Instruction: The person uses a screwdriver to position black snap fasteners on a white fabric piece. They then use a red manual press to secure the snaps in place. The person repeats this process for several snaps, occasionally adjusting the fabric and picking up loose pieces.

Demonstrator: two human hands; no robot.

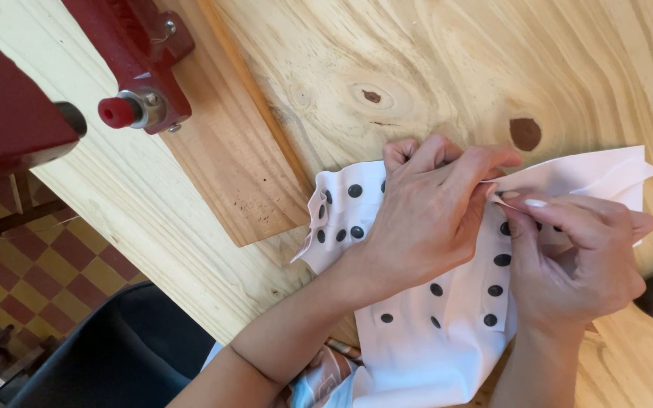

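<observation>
Both hands meet on the white cloth (432,332), black-dotted, lying on the wooden table (417,68) near its front edge, part of it hanging toward us. Our left hand (425,219) lies knuckles-up over the cloth, thumb and forefinger closed in a tight pinch on a fold near the upper edge. Our right hand (580,257) comes in from the other side, fingertips closed on the same fold, just touching the left fingers. Both are clenched on fabric, no gap showing. To work this fold well, we judge: keep the pinch points close together, hold the cloth taut between them, let the table carry the rest. A wooden board (228,159) lies to the left, apart from the cloth; the red machine (137,53) sits beyond it.
</observation>
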